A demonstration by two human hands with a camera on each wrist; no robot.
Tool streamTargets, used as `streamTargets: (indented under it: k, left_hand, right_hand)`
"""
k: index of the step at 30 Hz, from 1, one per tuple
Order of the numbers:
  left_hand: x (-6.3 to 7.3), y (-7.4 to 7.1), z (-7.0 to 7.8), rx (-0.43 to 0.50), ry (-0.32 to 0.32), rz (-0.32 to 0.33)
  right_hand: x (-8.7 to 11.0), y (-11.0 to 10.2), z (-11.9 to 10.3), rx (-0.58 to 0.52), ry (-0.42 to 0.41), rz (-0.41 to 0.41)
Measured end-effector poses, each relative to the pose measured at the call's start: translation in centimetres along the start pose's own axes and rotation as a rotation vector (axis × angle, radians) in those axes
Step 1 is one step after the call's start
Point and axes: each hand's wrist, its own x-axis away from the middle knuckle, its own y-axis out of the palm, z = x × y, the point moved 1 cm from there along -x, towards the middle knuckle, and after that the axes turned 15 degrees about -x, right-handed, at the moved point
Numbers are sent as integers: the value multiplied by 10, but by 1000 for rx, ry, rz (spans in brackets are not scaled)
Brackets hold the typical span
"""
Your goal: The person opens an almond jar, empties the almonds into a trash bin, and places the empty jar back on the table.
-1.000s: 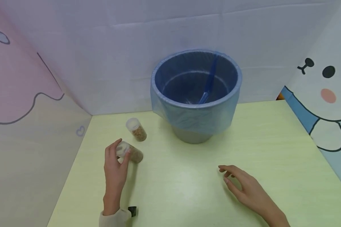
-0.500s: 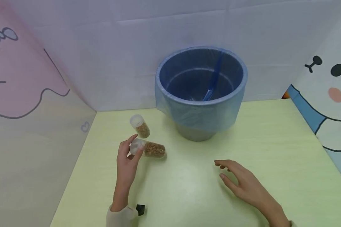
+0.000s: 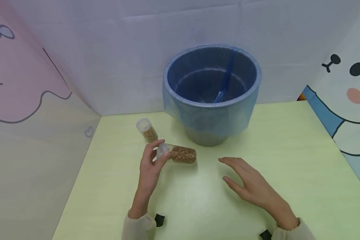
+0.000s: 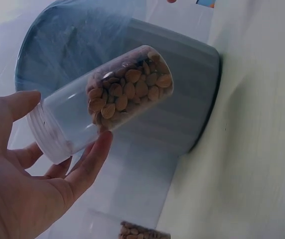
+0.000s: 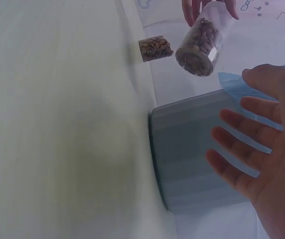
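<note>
My left hand (image 3: 151, 166) grips a clear jar (image 3: 181, 154) by its lidded end, thumb on one side and fingers on the other. The jar lies nearly level in the air, its base pointing right. Brown almond-like kernels (image 4: 130, 87) are heaped toward that base in the left wrist view. My right hand (image 3: 252, 183) hovers over the table to the right, fingers spread loosely and holding nothing. In the right wrist view its fingers point toward the held jar (image 5: 202, 42). A second clear jar (image 3: 147, 129) with similar brown contents stands upright just behind my left hand.
A grey bucket (image 3: 207, 135) lined with a translucent blue plastic bag (image 3: 210, 116) stands at the back middle, its mouth facing up. The pale yellow table (image 3: 288, 160) meets a white back wall (image 3: 129, 66). Side panels with cartoon prints close off both sides.
My left hand has lifted the jar and carried it right, turning it from tilted near the table to almost level. My right hand has shifted slightly forward and left, its thumb and fingers wider apart.
</note>
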Motion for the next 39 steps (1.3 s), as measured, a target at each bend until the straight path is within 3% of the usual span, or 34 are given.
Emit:
streamTargets:
  k: [12, 17, 31, 35, 39]
  left_hand:
    - [-3, 25, 13, 179, 3, -149]
    - [-3, 31, 18, 260, 19, -191]
    - [0, 50, 24, 391, 90, -268]
    - [4, 54, 25, 365, 95, -313]
    - [6, 59, 26, 290, 181, -356]
  right_hand:
    - [-24, -3, -2, 2, -47, -16]
    - [-30, -3, -1, -32, 5, -41]
    - [-31, -5, 3, -455, 247, -67]
    - [-29, -5, 3, -521, 281, -82]
    - [-26, -3, 5, -545, 307, -117]
